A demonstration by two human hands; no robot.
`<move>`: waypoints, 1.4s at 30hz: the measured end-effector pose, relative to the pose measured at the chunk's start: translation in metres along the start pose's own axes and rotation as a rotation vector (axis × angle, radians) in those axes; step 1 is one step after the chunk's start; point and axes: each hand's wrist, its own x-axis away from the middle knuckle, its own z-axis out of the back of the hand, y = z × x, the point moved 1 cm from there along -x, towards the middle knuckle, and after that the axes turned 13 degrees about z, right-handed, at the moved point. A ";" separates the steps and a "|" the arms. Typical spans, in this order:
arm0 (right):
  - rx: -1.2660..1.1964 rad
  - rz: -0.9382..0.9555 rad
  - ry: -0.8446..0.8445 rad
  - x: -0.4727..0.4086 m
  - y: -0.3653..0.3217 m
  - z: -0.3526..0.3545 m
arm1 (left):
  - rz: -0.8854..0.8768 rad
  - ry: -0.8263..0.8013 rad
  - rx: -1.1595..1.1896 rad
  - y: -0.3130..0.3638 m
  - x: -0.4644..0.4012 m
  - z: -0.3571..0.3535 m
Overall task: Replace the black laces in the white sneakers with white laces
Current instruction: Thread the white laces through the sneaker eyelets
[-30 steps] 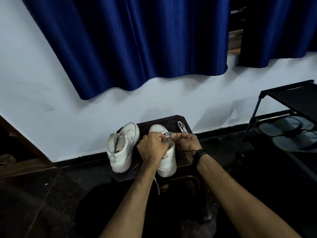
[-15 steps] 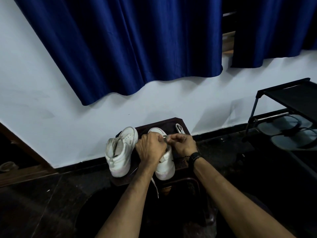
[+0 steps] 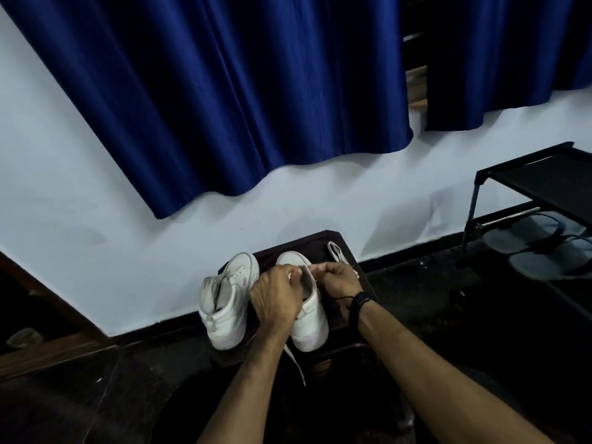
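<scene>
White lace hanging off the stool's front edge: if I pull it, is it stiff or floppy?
Probably floppy: the white lace hangs limp below the right sneaker. Likely light, and apt to swing; it dangles free off the stool.

No legible text or markings anywhere.

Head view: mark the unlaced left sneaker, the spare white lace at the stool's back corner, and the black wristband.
left sneaker (image 3: 228, 307): head view, on its white side panel.
spare white lace (image 3: 337, 252): head view, on its looped strand.
black wristband (image 3: 358, 302): head view, on the band at the right wrist.
</scene>
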 end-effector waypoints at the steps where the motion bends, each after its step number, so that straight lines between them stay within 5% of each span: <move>1: 0.046 0.040 -0.002 0.001 -0.002 -0.001 | -0.005 0.004 -0.001 0.000 0.001 0.000; 11: 0.429 0.151 -0.083 -0.008 -0.012 0.006 | -0.111 0.036 -0.109 0.005 0.003 0.002; 22: 0.661 0.308 0.018 -0.001 -0.011 0.003 | -0.199 0.076 -0.104 0.010 0.005 0.001; 26: 0.379 0.192 0.271 -0.018 -0.019 0.018 | -0.271 0.164 -0.173 0.001 0.000 -0.012; 31: -0.568 0.135 0.416 -0.025 -0.062 0.065 | -0.092 0.212 -0.134 0.000 0.002 -0.017; 32: -0.427 0.215 0.368 -0.022 -0.070 0.077 | -0.059 0.217 -0.103 0.000 0.003 -0.016; 35: 0.762 0.492 0.025 -0.009 -0.079 0.094 | 0.070 0.207 -0.042 -0.001 0.006 -0.014; 38: 1.406 0.395 -0.433 0.005 -0.059 0.081 | 0.131 0.217 -0.002 -0.001 0.010 -0.011; 40: 1.228 0.488 -0.403 0.010 -0.064 0.076 | 0.152 0.219 0.039 -0.003 0.011 -0.009; 42: 0.637 0.491 -0.112 0.005 -0.078 0.083 | 0.171 0.221 0.067 -0.004 0.011 -0.009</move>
